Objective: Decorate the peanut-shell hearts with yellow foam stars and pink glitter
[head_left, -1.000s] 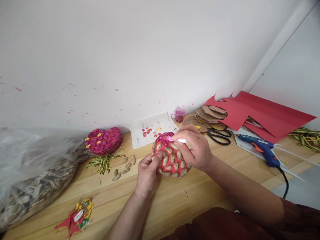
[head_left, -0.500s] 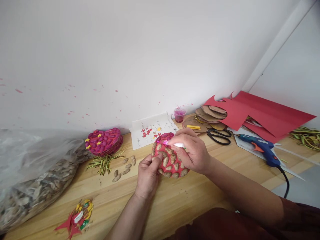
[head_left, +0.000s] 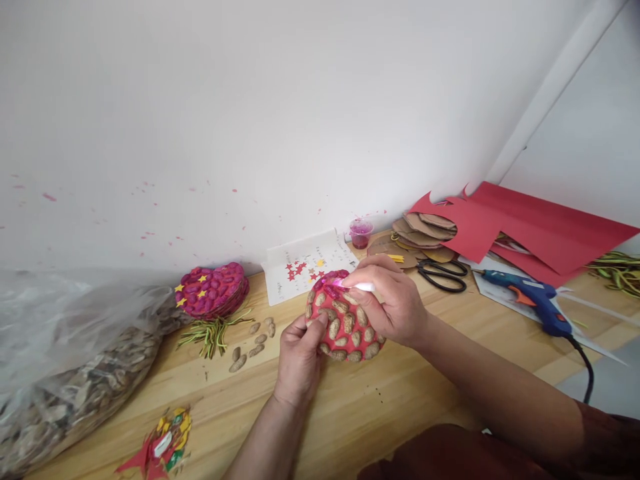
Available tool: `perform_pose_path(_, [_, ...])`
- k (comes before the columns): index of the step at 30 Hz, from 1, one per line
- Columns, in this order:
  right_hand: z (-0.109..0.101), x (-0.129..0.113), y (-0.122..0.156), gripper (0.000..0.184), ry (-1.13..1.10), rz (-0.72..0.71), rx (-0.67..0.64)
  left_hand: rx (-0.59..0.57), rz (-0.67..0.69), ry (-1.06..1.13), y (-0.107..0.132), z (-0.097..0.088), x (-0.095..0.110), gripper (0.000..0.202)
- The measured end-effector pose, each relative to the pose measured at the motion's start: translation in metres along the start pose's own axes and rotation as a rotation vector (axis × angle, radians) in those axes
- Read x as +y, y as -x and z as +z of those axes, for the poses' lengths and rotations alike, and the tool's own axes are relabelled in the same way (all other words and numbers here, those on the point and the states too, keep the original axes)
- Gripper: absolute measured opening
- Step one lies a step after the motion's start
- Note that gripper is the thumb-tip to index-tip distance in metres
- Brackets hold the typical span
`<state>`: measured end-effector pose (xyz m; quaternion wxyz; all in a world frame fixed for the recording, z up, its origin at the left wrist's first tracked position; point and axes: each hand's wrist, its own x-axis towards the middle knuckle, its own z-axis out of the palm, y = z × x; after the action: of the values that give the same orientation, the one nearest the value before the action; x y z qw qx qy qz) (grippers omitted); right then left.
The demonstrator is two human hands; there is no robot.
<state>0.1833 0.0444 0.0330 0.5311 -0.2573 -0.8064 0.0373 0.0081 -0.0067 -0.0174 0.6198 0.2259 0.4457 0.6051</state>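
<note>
My left hand (head_left: 303, 353) pinches the lower left edge of a red disc (head_left: 356, 341) with peanuts in their shells stuck over its face. The disc is tilted up above the table. Peanuts near its top edge are coated in magenta paint. In my right hand (head_left: 393, 303) is a slim white-handled brush (head_left: 364, 287), its magenta-stained tip against the disc's upper part. The fingers of my right hand hide the disc's upper right side. Several loose peanuts (head_left: 257, 349) lie on the table to the left.
A cup of magenta paint (head_left: 361, 235) stands by the wall. Painted discs (head_left: 213, 290) are stacked at left, beside a bag of peanuts (head_left: 75, 393). Paper with small stars (head_left: 285, 293), black scissors (head_left: 443, 275), cardboard discs (head_left: 425, 230), red paper (head_left: 545, 230) and a blue glue gun (head_left: 530, 293) lie behind and right.
The brush tip has shifted slightly left and down on the disc, and magenta covers a little more near the top. The whole view has shifted a little.
</note>
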Motion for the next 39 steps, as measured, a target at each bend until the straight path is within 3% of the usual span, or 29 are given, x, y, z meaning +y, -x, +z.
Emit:
perform_pose_path(24, [-0.001,-0.001,-0.004,0.015,-0.035,0.043,0.035,-0.007,-0.003,-0.027,0.003,0.003,0.003,0.036])
perform_pose_path(39, [0.001,-0.003,-0.001,0.015,-0.063,-0.035,-0.045,-0.107,0.131,-0.174,-0.005,-0.014,-0.010,0.025])
